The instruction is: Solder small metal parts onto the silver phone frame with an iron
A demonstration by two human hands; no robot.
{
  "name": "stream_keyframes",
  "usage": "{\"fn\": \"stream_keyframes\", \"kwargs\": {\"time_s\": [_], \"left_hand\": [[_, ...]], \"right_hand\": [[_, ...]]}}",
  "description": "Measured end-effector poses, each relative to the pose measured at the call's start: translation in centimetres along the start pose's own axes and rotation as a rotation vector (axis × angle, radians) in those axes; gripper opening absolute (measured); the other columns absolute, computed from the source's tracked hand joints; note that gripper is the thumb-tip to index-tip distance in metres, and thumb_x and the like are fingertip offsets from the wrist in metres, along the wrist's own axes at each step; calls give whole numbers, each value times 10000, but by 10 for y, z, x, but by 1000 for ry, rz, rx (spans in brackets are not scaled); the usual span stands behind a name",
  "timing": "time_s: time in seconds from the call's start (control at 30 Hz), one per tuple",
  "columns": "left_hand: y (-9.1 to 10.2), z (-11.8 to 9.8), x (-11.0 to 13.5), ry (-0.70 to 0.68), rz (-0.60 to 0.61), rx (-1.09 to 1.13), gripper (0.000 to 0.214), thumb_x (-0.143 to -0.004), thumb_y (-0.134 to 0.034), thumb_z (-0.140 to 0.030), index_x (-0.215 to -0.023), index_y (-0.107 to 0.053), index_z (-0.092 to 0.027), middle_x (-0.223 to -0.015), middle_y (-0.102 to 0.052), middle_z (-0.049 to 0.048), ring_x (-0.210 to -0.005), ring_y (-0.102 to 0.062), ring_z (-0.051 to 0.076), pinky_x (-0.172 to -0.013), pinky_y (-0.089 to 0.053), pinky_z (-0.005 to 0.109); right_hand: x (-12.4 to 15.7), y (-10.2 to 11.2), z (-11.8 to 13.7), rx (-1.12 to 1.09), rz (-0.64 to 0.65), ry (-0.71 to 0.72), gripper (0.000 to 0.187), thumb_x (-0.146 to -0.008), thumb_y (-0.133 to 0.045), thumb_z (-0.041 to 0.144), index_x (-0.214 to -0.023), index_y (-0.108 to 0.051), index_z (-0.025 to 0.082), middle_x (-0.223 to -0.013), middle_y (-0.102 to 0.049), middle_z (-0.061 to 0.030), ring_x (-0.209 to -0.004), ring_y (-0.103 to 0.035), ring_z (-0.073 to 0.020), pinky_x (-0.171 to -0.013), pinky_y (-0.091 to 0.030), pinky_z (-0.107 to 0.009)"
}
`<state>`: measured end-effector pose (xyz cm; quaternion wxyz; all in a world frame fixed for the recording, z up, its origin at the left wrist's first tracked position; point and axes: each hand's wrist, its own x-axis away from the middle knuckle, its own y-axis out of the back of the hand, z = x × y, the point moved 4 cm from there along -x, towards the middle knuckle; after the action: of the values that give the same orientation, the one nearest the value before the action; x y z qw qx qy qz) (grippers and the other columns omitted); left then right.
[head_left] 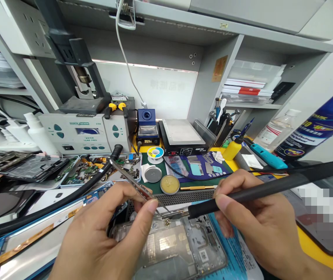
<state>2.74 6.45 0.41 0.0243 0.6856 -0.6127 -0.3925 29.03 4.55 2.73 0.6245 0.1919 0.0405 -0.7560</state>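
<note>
My left hand is closed round a pair of metal tweezers, pinched between thumb and fingers. The tweezer points reach down to the upper edge of an opened phone frame, beside a small cluster of gold-coloured parts. My right hand grips a soldering iron with a long black handle. Its metal tip lies near the tweezer points, low over the same edge. Whether either tip touches the frame, I cannot tell. Part of the frame's left side is behind my left hand.
A thick black hose crosses the left side. Behind my hands stand a flux tin, a solder spool and a hot plate. Farther back are a soldering station and a grey rework unit. Trays of boards lie left.
</note>
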Motion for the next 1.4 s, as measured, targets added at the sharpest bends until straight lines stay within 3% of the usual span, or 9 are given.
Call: {"fn": "stream_keyframes", "kwargs": {"time_s": [0.2,0.37,0.53,0.8,1.4], "left_hand": [[1,-1,0,-13,7,-19,277,-1097,-666,-575,-1035,-764,-323,-886,-832,-19,-836,-858,235,-644,-718,311],[3,-5,-2,-67,-17,-77,235,-1101,-667,-558,-1031,-746,-348,-896,-833,-65,-816,-865,190,-555,-640,233],[3,-7,-4,-107,-1,-115,186,-1116,-664,-530,-1063,-729,-364,-904,-836,-103,-771,-852,143,-577,-630,181],[2,-2,-1,-64,15,-90,218,-1103,-666,-546,-1049,-713,-340,-949,-835,-55,-907,-877,208,-586,-650,235],[3,-6,-2,-88,12,-107,202,-1092,-679,-516,-1004,-716,-338,-899,-823,-73,-774,-846,175,-597,-655,226]], "right_hand": [[3,-5,5,-8,-23,-75,214,-946,-847,207,-806,-737,324,-622,-580,54,-442,-512,-157,-461,-363,-339],[2,-3,5,8,-3,-88,211,-957,-843,221,-805,-740,326,-607,-583,58,-447,-514,-154,-472,-363,-335],[1,-3,4,10,23,-80,215,-981,-832,235,-811,-738,326,-619,-584,60,-452,-527,-158,-469,-382,-331],[0,-4,4,-1,32,-102,202,-957,-867,256,-806,-749,321,-620,-584,54,-455,-532,-159,-476,-386,-335],[0,-5,6,5,32,-112,204,-945,-875,264,-793,-748,314,-627,-607,49,-460,-533,-159,-480,-392,-333]]}}
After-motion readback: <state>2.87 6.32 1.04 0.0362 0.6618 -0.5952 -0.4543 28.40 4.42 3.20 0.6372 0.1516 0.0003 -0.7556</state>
